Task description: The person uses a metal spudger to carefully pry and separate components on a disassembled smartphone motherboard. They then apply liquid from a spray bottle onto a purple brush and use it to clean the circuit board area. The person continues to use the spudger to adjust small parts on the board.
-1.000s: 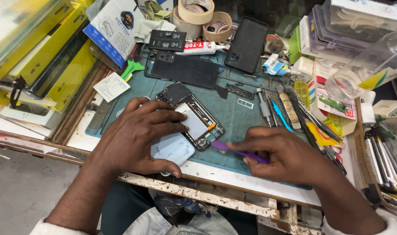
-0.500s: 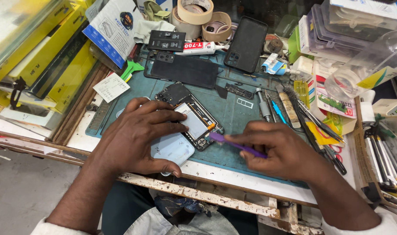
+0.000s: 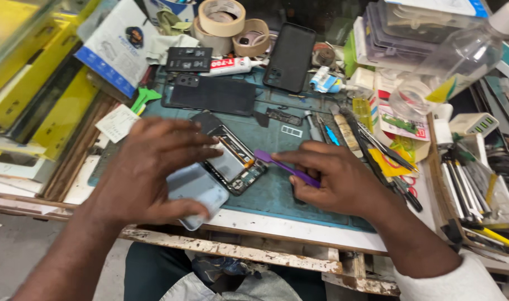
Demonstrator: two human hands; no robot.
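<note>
Phone [image 3: 232, 161], opened with its insides showing, lies on the green mat [image 3: 277, 195] that covers the middle of the surface [image 3: 299, 231], its long axis running diagonally from upper left to lower right. Its lower left part sits under the left hand [image 3: 154, 173], which presses down flat with fingers spread, gripping nothing but pinning the phone and a pale blue back cover [image 3: 196, 195] beneath the palm. The right hand [image 3: 332, 178] lies just to the right of the phone, fingers pinched closed around a purple pry tool [image 3: 282, 165]. The tool points left, and its flat tip touches or nearly touches the phone's right edge, about midway along; I cannot tell which. So the phone lies leftward of the right hand and directly under the left, which is the nearer one. Behind, well apart, lie a black phone [image 3: 291, 56], tape rolls [image 3: 224, 17] and a glue tube [image 3: 232, 66].
</note>
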